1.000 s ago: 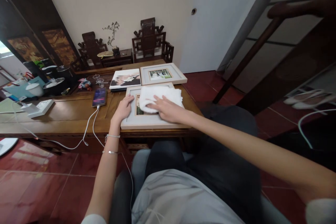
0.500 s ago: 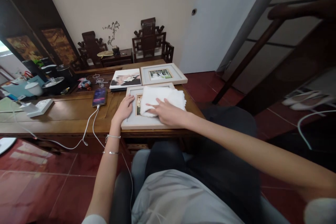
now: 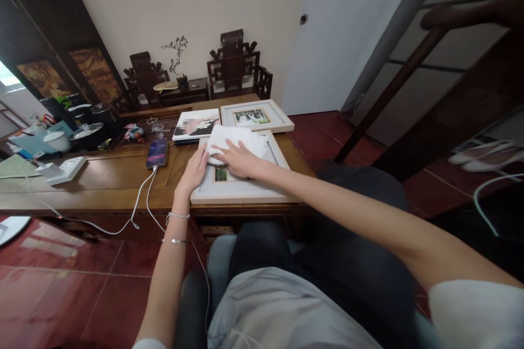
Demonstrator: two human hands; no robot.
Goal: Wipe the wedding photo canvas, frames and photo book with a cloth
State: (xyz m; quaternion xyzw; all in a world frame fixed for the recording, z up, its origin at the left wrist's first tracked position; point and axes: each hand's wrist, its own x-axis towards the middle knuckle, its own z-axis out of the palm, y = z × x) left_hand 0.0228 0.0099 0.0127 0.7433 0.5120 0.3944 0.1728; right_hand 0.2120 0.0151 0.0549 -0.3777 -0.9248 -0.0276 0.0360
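Observation:
A picture frame (image 3: 254,196) with a pale wooden border lies flat at the table's near edge. A folded white cloth (image 3: 229,139) covers its upper left part and some of the small picture (image 3: 220,174) inside. My right hand (image 3: 239,159) presses on the cloth from above, its fingers spread and stretched out. At the frame's left edge rests my left hand (image 3: 195,170), fingers stretched out along the border and close to the cloth. Neither hand's palm shows.
Behind lie a second frame (image 3: 282,120) and a white photo panel (image 3: 194,124). A phone (image 3: 156,152) on a white cable (image 3: 141,191) and a power strip (image 3: 67,170) sit to the left on the wooden table (image 3: 110,174). Dark carved chairs (image 3: 232,65) stand beyond.
My right hand and the cloth have moved left and away from me across the frame, uncovering its lower right part. My left hand stays at the left edge, its fingers shifted slightly.

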